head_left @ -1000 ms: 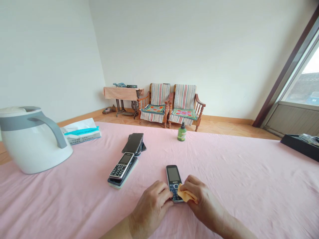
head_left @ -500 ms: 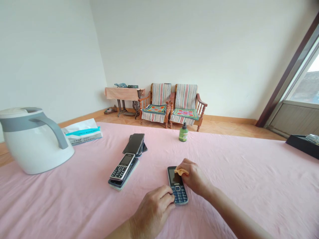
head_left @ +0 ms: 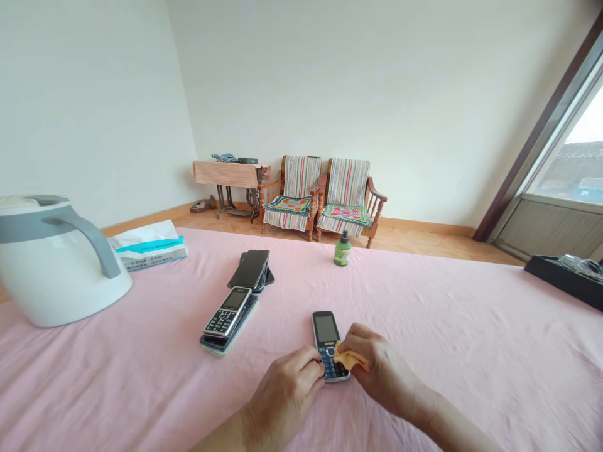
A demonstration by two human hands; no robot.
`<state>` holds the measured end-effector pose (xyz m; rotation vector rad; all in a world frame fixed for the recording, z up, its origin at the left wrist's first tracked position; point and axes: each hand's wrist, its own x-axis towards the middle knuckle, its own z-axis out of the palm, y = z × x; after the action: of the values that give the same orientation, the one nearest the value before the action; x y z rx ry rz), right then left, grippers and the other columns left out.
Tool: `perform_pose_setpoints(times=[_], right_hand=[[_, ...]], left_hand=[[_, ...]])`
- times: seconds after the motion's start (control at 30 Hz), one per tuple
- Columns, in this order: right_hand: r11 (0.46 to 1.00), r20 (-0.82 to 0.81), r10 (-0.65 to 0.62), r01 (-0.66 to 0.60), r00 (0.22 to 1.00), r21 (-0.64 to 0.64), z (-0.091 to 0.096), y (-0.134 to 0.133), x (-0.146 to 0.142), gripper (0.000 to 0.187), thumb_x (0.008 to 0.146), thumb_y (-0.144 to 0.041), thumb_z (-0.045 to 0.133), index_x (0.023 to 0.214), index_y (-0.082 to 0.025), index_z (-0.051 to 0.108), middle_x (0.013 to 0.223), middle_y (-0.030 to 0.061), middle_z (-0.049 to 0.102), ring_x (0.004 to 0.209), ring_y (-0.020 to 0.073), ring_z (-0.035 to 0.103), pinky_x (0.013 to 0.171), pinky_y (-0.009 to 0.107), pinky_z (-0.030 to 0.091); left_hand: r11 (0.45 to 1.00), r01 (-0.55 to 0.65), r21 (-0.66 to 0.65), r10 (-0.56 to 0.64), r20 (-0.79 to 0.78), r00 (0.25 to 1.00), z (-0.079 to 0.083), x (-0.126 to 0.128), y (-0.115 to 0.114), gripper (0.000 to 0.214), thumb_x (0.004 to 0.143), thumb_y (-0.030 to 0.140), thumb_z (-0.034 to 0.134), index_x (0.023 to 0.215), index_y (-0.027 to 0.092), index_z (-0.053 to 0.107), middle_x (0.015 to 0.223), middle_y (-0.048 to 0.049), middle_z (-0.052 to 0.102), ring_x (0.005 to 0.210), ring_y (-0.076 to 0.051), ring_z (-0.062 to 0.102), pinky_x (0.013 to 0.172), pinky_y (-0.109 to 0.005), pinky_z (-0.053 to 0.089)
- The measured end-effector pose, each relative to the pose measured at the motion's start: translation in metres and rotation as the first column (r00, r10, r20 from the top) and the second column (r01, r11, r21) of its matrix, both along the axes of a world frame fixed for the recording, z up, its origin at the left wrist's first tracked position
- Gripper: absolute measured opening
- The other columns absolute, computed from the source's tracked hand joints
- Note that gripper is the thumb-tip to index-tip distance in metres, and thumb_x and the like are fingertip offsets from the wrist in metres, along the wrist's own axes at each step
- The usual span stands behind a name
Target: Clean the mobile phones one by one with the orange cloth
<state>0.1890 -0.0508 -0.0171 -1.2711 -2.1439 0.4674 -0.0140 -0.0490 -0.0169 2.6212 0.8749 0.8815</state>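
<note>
Cloth (head_left: 353, 360), yellow and bunched small, is pinched in the fingers of a person's right hand (head_left: 379, 367) against the keys of a dark keypad phone (head_left: 326, 329), which lies face up on a pink tablecloth (head_left: 447, 326) on the person's side of a green bottle (head_left: 342, 252). The left hand (head_left: 288, 389) has its fingers curled in, tips at the phone's lower left edge, apparently to stop it sliding under the cloth; whether that hand grips or merely presses cannot be told from where I stand. Left of the bottle and nearer the person, a silver-edged phone (head_left: 227, 317) tops one stack, with touchscreen phones (head_left: 249, 269) piled just beyond, probably to leave elbow room. The bottle itself stands upright well beyond both hands, perhaps to keep it from being knocked. Pale lettering below the keypad phone's screen looks like a maker's name but is too small to make out, as are the markings on the silver-edged phone and the bottle's label. Farther left of the bottle, beside a white pitcher (head_left: 61, 276), a soft packet (head_left: 153, 246) bears a bright blue band and dark printed characters, equally illegible at this distance.
</note>
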Motion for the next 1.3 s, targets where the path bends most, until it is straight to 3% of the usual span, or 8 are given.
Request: perform_pose_setpoints(times=[0.23, 0.5, 0.7, 0.9, 1.13, 1.3], right_hand=[[0.990, 0.114, -0.075, 0.060, 0.991, 0.126, 0.006, 0.066, -0.015, 0.029, 0.072, 0.004, 0.045, 0.078, -0.015, 0.066, 0.080, 0.0038, 0.055, 0.075, 0.0140, 0.053, 0.070, 0.025, 0.042], [0.990, 0.159, -0.009, -0.014, 0.987, 0.141, 0.005, 0.060, -0.033, 0.026, 0.072, 0.003, 0.048, 0.076, -0.016, 0.065, 0.081, 0.0040, 0.056, 0.081, 0.0157, 0.051, 0.070, 0.024, 0.041], [0.988, 0.141, -0.047, 0.025, 0.989, 0.152, 0.006, 0.069, -0.038, 0.028, 0.076, 0.003, 0.044, 0.077, -0.015, 0.065, 0.081, 0.0058, 0.056, 0.081, 0.0169, 0.049, 0.073, 0.027, 0.040], [0.994, 0.078, 0.056, -0.063, 0.995, 0.088, 0.006, 0.032, -0.030, 0.039, 0.063, 0.008, 0.044, 0.081, -0.019, 0.066, 0.081, 0.0027, 0.056, 0.080, 0.0156, 0.050, 0.069, 0.024, 0.041], [0.998, -0.002, 0.065, -0.065, 0.998, -0.008, 0.008, -0.020, -0.017, 0.044, 0.055, 0.009, 0.040, 0.079, -0.020, 0.063, 0.084, 0.0028, 0.056, 0.083, 0.0164, 0.050, 0.068, 0.025, 0.040], [0.994, -0.030, 0.106, -0.107, 0.994, -0.034, 0.013, -0.027, -0.011, 0.043, 0.055, 0.009, 0.040, 0.078, -0.021, 0.062, 0.085, 0.0017, 0.057, 0.082, 0.0148, 0.052, 0.069, 0.023, 0.040]], left_hand=[[0.996, 0.002, 0.090, 0.000, -0.018, 1.000, -0.007, -0.003, 0.002, 0.025, 0.093, 0.014, 0.038, 0.088, 0.018, 0.063, 0.091, -0.0046, 0.065, 0.078, -0.016, 0.064, 0.072, -0.025, 0.055], [0.997, -0.018, 0.072, 0.019, -0.018, 1.000, -0.008, -0.002, 0.002, 0.028, 0.094, 0.015, 0.037, 0.087, 0.018, 0.064, 0.087, -0.0043, 0.065, 0.076, -0.016, 0.065, 0.068, -0.025, 0.055], [1.000, -0.028, 0.012, 0.028, -0.029, 0.999, -0.008, -0.002, 0.000, 0.022, 0.090, 0.010, 0.042, 0.089, 0.018, 0.063, 0.093, -0.0032, 0.065, 0.080, -0.015, 0.064, 0.073, -0.025, 0.054], [0.994, -0.077, -0.077, 0.078, 0.012, 0.997, -0.011, -0.001, 0.000, 0.018, 0.085, 0.006, 0.048, 0.086, 0.019, 0.061, 0.086, -0.0021, 0.063, 0.078, -0.016, 0.062, 0.071, -0.025, 0.052], [0.969, -0.142, -0.201, 0.153, 0.039, 0.987, -0.001, 0.000, -0.002, 0.017, 0.078, 0.003, 0.058, 0.069, 0.017, 0.055, 0.078, -0.0003, 0.057, 0.072, -0.014, 0.058, 0.065, -0.023, 0.046], [0.956, -0.159, -0.246, 0.177, 0.053, 0.983, 0.002, -0.001, 0.000, 0.016, 0.077, 0.004, 0.061, 0.069, 0.017, 0.055, 0.082, -0.0008, 0.056, 0.075, -0.015, 0.057, 0.068, -0.024, 0.046]])
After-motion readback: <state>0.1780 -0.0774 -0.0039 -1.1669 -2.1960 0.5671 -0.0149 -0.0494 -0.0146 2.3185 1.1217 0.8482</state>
